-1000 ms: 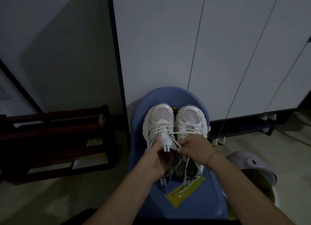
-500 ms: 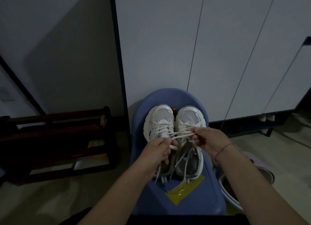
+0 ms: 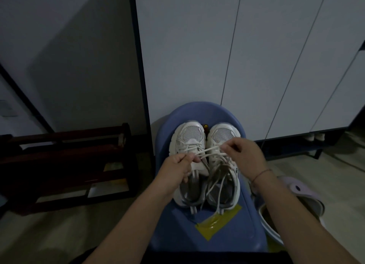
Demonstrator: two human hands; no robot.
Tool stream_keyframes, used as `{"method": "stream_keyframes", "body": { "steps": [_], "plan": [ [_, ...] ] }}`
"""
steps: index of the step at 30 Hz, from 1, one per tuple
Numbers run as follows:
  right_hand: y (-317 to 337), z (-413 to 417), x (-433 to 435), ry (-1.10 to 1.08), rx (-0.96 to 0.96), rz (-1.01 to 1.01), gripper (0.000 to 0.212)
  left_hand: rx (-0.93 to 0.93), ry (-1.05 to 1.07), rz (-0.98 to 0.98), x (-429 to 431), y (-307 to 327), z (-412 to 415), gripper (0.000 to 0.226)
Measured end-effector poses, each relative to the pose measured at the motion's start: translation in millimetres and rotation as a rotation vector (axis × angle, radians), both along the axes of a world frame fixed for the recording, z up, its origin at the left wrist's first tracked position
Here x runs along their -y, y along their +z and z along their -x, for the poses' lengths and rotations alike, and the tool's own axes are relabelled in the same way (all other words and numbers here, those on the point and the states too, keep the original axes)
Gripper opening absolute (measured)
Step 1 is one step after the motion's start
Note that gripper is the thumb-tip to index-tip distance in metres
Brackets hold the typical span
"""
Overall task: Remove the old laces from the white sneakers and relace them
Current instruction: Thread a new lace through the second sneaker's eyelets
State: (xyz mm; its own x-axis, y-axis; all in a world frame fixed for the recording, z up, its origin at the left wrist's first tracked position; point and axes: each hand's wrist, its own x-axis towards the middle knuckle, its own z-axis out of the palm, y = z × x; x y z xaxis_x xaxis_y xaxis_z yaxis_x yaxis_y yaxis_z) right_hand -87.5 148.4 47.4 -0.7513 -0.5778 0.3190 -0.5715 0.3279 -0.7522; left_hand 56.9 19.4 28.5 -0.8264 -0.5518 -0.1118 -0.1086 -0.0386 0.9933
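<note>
Two white sneakers stand side by side, toes away from me, on a blue plastic chair [image 3: 233, 236]. Over the left sneaker [image 3: 188, 139] my left hand [image 3: 177, 168] pinches one end of a white lace [image 3: 209, 152]. My right hand [image 3: 245, 155] hovers above the right sneaker [image 3: 223, 134] and pinches the other end of that lace. The lace stretches taut between both hands and crosses over itself. Loose lace loops hang down into the right sneaker's opening.
A yellow tape patch [image 3: 217, 221] sticks to the chair seat in front of the shoes. A dark wooden rack [image 3: 65, 165] stands on the floor to the left. White cabinet doors [image 3: 237, 56] rise behind the chair. A lilac lidded bin [image 3: 302, 192] sits at right.
Both hands have risen from the shoe tongues and pulled apart. The lace ends are now drawn tight between them, and my right hand has moved up and to the right.
</note>
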Motion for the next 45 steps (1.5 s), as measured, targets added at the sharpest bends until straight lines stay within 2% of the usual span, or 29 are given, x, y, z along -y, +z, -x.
{"method": "stream_keyframes", "body": {
  "steps": [2, 5, 7, 9, 11, 13, 16, 18, 21, 22, 24, 28, 31, 37, 45],
  "plan": [
    [-3.6, 11.4, -4.1, -0.128, 0.041, 0.006, 0.015, 0.002, 0.011, 0.004, 4.3, -0.2, 0.0, 0.031],
    [-8.0, 8.9, -3.4, -0.142, 0.018, -0.022, 0.01, 0.019, 0.003, 0.042, 3.1, -1.6, 0.6, 0.032],
    [-2.6, -5.1, 0.9, -0.025, -0.078, -0.019, 0.019, 0.045, -0.002, 0.111, 0.2, -2.5, 2.3, 0.032],
    [0.5, -21.6, 7.8, 0.202, -0.099, -0.037, 0.033, 0.059, 0.012, 0.159, -1.9, -3.4, 4.8, 0.032],
    [-2.6, -34.9, 14.7, 0.349, -0.104, -0.101, 0.032, 0.05, 0.035, 0.142, -3.0, -4.7, 7.0, 0.033],
    [-8.8, -36.7, 19.5, 0.353, -0.123, -0.138, 0.025, 0.045, 0.054, 0.116, -2.8, -5.8, 7.5, 0.036],
    [-9.9, -27.5, 18.8, 0.263, -0.148, -0.087, 0.009, 0.057, 0.112, 0.047, -3.6, -7.1, 6.1, 0.035],
    [-9.5, -19.7, 16.4, 0.19, -0.133, -0.049, 0.006, 0.124, 0.196, -0.135, -7.7, -10.7, 5.0, 0.04],
    [-13.3, -12.9, 14.6, 0.12, -0.067, -0.022, 0.013, 0.216, 0.243, -0.678, -21.7, -20.7, 6.2, 0.045],
    [-15.6, -11.2, 15.0, 0.11, -0.049, -0.023, 0.013, 0.223, 0.242, -0.803, -26.5, -24.1, 8.2, 0.046],
    [-20.8, -7.9, 17.1, 0.102, -0.015, -0.03, 0.008, 0.175, 0.281, -0.946, -30.9, -27.8, 14.5, 0.051],
    [-29.5, -3.0, 23.7, 0.077, 0.06, -0.011, 0.005, -0.041, 0.396, -1.096, -22.6, -27.6, 24.8, 0.053],
    [-32.7, -0.4, 26.9, 0.049, 0.084, -0.018, 0.005, -0.071, 0.429, -1.076, -22.9, -31.7, 28.4, 0.053],
    [-35.5, 3.1, 32.8, 0.069, 0.002, -0.175, 0.007, -0.057, 0.413, -1.019, -25.9, -31.0, 27.9, 0.045],
    [-35.8, 3.8, 40.0, 0.038, -0.012, -0.17, 0.009, -0.046, 0.388, -1.029, -22.1, -28.6, 26.3, 0.042]
  ]
}}
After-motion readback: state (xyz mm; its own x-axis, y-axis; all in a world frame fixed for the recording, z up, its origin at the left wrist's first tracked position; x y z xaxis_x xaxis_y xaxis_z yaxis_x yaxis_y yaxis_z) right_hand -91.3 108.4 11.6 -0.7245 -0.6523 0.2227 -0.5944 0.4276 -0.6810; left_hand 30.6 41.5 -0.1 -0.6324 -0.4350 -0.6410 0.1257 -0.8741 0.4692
